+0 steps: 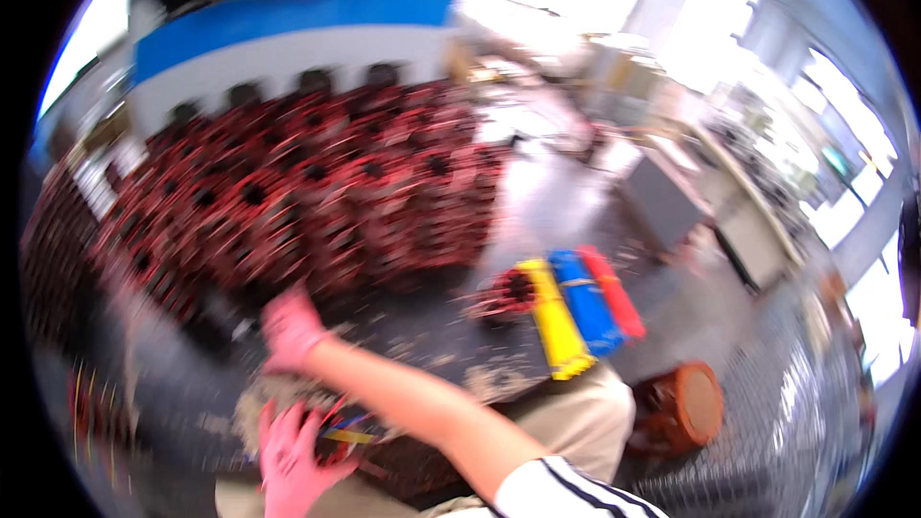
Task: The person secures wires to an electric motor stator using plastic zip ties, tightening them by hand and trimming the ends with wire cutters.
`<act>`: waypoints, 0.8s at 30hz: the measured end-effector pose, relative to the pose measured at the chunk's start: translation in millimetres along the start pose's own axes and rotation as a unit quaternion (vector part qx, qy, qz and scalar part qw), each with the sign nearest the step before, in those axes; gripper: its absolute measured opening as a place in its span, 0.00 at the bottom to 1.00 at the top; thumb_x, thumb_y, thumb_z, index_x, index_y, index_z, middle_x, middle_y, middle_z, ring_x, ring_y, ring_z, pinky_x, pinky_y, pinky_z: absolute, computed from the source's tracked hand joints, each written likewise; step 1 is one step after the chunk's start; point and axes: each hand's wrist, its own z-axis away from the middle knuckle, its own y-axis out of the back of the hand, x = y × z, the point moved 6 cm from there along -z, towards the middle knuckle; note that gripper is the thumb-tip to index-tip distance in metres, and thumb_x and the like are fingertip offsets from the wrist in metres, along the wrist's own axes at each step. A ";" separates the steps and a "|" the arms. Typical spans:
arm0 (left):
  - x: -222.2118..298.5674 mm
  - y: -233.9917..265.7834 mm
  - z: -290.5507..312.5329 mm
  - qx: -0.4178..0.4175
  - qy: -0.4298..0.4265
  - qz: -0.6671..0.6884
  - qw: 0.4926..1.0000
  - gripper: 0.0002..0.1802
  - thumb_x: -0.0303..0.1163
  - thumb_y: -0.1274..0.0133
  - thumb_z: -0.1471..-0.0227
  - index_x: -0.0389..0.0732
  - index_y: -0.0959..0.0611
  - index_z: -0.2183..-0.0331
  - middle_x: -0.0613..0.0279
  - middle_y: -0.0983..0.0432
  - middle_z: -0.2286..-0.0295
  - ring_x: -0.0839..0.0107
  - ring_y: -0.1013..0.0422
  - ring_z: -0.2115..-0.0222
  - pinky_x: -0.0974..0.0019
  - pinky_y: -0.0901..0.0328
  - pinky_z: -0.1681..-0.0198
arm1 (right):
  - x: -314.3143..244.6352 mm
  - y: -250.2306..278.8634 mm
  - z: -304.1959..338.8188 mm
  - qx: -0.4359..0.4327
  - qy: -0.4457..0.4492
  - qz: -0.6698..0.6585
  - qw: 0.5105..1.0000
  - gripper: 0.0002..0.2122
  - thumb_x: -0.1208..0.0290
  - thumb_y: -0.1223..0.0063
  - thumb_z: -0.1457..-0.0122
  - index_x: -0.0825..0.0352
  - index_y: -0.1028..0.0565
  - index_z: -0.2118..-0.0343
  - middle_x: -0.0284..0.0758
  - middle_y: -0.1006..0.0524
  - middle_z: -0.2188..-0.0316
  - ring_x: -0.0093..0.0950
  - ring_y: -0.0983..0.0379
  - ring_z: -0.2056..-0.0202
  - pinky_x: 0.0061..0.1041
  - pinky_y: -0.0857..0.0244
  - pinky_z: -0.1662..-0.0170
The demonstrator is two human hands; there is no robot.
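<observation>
— While the picture was blurred, what were the hands doing?

— The right hand (291, 326), gloved pink, reached across with fingers loosely spread toward the stack of red coils (288, 192). The left hand (293, 456) lay open on a dark coil (331, 436) in the lap.

— Anything nearby?

— Yellow, blue and red tie bundles (580, 302) to the right, near a wooden stool (686, 408).

I see both hands in thin pink gloves that look like smooth rubber, the left hand (293, 465) and the right hand (291, 328). The stacked red coils (307, 192) look like glossy copper wire, though blur softens them. The yellow (556, 321), blue (585, 302) and red (614, 293) bundles of strips look like smooth, shiny plastic. The round stool (686, 408) looks like worn, brown wood. My trousers (576, 422) are matt beige cloth. The worktop (422, 326) looks dark, rough and littered.
</observation>
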 end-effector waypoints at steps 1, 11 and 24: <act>-5.1 -0.7 6.8 0.023 -0.011 -0.023 0.999 0.47 0.51 0.26 0.76 0.40 0.20 0.52 0.47 0.27 0.52 0.40 0.34 0.47 0.38 0.45 0.36 | -5.7 1.7 -7.4 0.004 0.001 0.024 1.000 0.40 0.28 0.50 0.56 0.62 0.17 0.53 0.40 0.23 0.50 0.41 0.33 0.42 0.66 0.57 0.35; -22.2 -8.1 11.6 -0.016 -0.095 -0.097 0.991 0.49 0.68 0.32 0.70 0.54 0.19 0.46 0.41 0.29 0.45 0.38 0.35 0.45 0.32 0.43 0.41 | 47.1 28.1 83.5 0.136 -0.094 -0.579 0.798 0.23 0.59 0.36 0.59 0.70 0.25 0.62 0.42 0.25 0.59 0.39 0.28 0.53 0.36 0.31 0.55; 6.8 -32.0 -35.8 -0.028 -0.109 -0.153 0.982 0.45 0.59 0.30 0.66 0.42 0.19 0.49 0.46 0.26 0.54 0.47 0.34 0.47 0.40 0.45 0.37 | 72.2 -85.8 192.1 -0.097 -0.023 -0.970 0.220 0.16 0.55 0.48 0.38 0.65 0.26 0.72 0.38 0.23 0.79 0.33 0.25 0.78 0.35 0.29 0.73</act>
